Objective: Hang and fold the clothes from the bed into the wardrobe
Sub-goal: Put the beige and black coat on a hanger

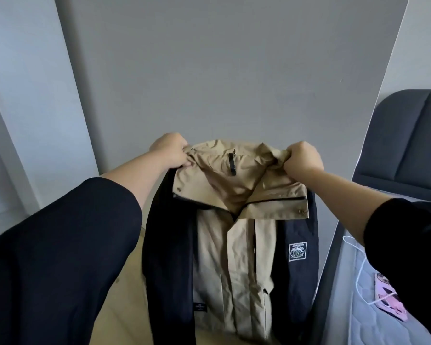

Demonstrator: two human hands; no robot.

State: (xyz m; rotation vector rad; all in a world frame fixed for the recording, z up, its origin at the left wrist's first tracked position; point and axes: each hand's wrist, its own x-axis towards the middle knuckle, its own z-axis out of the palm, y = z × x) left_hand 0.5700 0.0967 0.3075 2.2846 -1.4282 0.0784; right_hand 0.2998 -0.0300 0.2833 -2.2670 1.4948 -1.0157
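Observation:
A tan jacket (237,245) with dark navy sleeves and a white patch on one sleeve hangs in front of me, held up by its shoulders. My left hand (171,150) grips the collar area at the jacket's left shoulder. My right hand (302,158) grips the bunched fabric at its right shoulder. The jacket's front faces me, its zip flap closed, and its hem drops out of view at the bottom. The bed (373,307) lies at the lower right. No hanger shows.
A grey wall panel (234,70) stands straight ahead. A dark padded headboard (413,140) rises at the right. On the mattress lie a pink phone (390,297) and a white cable (358,275). Light wooden floor (125,295) shows below the jacket.

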